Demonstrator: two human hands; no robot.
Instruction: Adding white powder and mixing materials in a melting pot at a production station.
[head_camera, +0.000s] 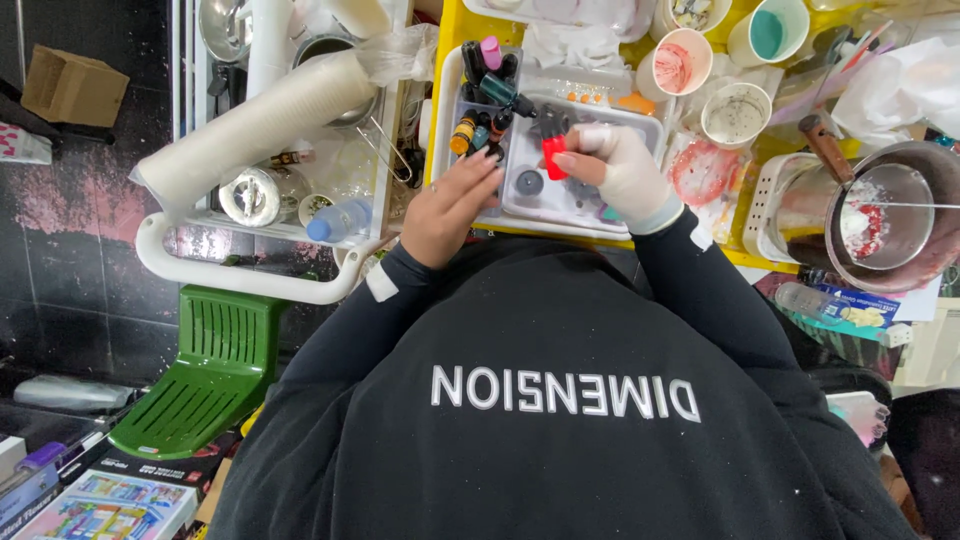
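Note:
My right hand (620, 165), in a white glove, grips a small red bottle (553, 157) with a dark cap, held over a white tray (650, 125). My left hand (450, 205) is bare, its fingers bent at the tray's left edge beside a clear bin of small coloured bottles (485, 95). The fingertips touch that bin's near side and I cannot tell if they pinch anything. A dark round lid (529, 182) lies in the tray between the two hands. Black sleeves cover both arms.
The tray sits on a yellow table (450, 30). Paper cups with paint residue (682, 60) stand behind it. A metal pot (880, 215) with a wooden handle is at the right. A white cart (260, 280) with a stack of cups stands left, above a green plastic piece (215, 370).

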